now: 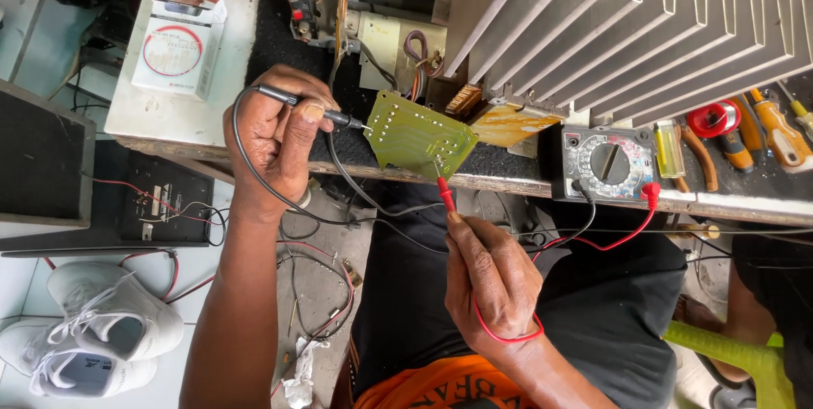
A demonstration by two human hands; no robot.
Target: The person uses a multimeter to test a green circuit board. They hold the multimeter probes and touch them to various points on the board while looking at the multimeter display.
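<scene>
My left hand [275,134] grips a black test probe [326,113], its tip touching the left edge of a green circuit board [421,136] that juts over the bench's front edge. My right hand [491,278] holds a red test probe [445,193] upright, its tip against the board's lower edge. Black and red leads run from both probes to an analog multimeter [608,163] lying on the bench to the right.
A large finned metal heatsink [644,19] fills the upper right. Screwdrivers, a roll of red tape [713,118] and a lighter [669,148] lie right of the meter. A small carton [179,41] sits on the white bench top. White shoes [93,324] and loose wires are on the floor.
</scene>
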